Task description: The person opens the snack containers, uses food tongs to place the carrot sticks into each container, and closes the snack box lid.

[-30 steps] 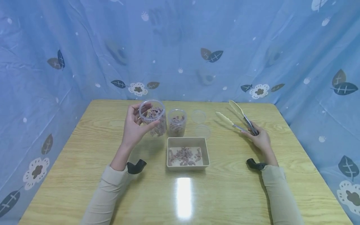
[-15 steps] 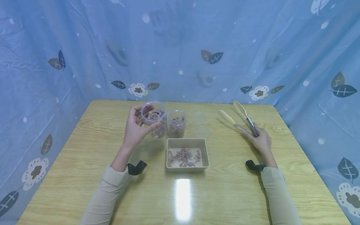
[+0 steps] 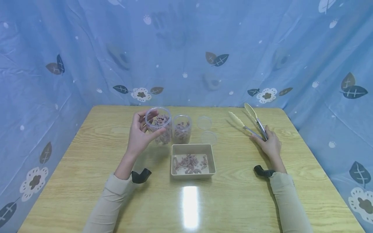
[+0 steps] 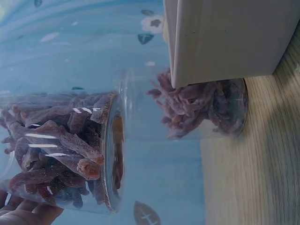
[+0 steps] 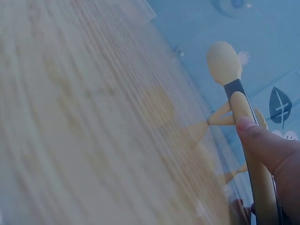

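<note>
My left hand [image 3: 137, 136] grips a wide clear jar [image 3: 164, 138] full of dark, wrinkled, sugar-dusted dried strips. Its thumb lies on the near side, the fingers around the far side. In the left wrist view the jar [image 4: 56, 145] hangs with its base above the tabletop. Right beside it stands a smaller open jar [image 3: 182, 133] of similar strips. My right hand [image 3: 271, 145], at the right of the table, holds metal tongs [image 3: 260, 126] with cream tips, spread apart and pointing to the back. The right wrist view shows the thumb pressed along the tongs' handle [image 5: 260, 183].
A beige rectangular tray [image 3: 193, 176] with loose strips inside stands in front of the jars. Two clear round lids, the back lid [image 3: 204, 123] and the front lid [image 3: 209, 138], lie right of the small jar. A blue patterned curtain [image 3: 186, 48] encloses the table's back and sides.
The large jar in my left hand has shifted slightly right and down. The tongs have moved a little to the right in my right hand. The tray and small jar stay put.
</note>
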`<state>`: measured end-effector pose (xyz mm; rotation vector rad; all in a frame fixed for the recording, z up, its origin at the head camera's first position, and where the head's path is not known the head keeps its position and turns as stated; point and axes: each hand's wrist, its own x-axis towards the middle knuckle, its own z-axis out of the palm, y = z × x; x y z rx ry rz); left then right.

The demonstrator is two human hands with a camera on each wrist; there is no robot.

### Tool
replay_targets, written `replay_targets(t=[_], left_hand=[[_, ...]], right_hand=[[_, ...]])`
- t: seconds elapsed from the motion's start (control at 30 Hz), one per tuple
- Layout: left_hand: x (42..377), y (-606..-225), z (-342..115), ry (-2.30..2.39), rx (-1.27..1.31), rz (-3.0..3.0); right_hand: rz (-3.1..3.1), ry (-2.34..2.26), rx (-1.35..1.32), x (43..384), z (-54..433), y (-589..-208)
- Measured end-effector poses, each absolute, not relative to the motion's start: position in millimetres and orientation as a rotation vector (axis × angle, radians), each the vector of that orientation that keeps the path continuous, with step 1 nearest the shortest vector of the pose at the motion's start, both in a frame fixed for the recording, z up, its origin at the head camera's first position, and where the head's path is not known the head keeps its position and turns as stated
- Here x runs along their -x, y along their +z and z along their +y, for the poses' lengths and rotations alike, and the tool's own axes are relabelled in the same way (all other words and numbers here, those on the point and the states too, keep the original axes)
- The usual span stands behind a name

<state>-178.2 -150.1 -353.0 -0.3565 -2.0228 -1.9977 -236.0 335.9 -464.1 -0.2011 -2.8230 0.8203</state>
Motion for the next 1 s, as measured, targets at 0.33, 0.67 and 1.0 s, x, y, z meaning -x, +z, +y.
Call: replay_targets(t=[0.33,0.67,1.0], left_hand=[[179,-352,-156,-1.997,0.370,-1.982],[180,-354,-155,-2.008,0.373,-1.974],[181,-355,-154,-2.002,0.384,-1.984]], right_hand=[[-2.845,0.898,0.139,237,335,-457],[-2.680,0.889,0.015,236,325,-454],[-2.536,0.956,-0.125,244,304,-449]])
